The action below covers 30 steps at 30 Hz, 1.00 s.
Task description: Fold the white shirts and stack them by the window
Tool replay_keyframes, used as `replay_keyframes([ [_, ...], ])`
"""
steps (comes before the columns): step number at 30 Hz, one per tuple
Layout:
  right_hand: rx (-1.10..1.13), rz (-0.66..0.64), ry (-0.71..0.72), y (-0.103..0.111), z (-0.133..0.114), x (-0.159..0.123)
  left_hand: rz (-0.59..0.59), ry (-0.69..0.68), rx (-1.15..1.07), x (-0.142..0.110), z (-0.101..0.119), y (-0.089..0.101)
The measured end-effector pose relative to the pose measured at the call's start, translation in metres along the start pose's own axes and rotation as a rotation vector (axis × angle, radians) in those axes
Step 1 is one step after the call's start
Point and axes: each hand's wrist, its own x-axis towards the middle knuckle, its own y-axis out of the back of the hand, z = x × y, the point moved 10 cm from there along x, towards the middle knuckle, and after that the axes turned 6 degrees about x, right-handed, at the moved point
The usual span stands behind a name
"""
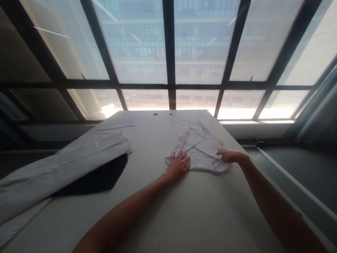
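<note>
A white garment (202,147), creased and partly folded, lies on the white table (152,144). My left hand (179,166) rests on its near left corner, palm down with the fingers spread. At the garment's right edge, my right hand (228,155) pinches the white cloth between thumb and fingers. The garment's exact kind is hard to make out from its folds.
On the left, long white cloth (68,161) lies over a dark navy piece of fabric (97,179). Behind them are white sheets (118,122). Large framed windows (142,42) stand beyond the table; a curtain (318,98) hangs at the right.
</note>
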Motion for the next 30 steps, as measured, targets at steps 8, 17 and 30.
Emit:
replay_keyframes([
  [8,-0.054,0.026,0.151,-0.041,-0.054,0.012,0.027,-0.015,0.022,0.0,0.002,0.01],
  [17,-0.158,0.147,0.042,-0.06,-0.026,0.014,-0.029,0.036,0.011,-0.004,-0.003,-0.003],
  [30,-0.275,0.161,-0.081,-0.043,0.026,-0.001,-0.032,-0.151,-0.031,-0.012,0.033,-0.001],
])
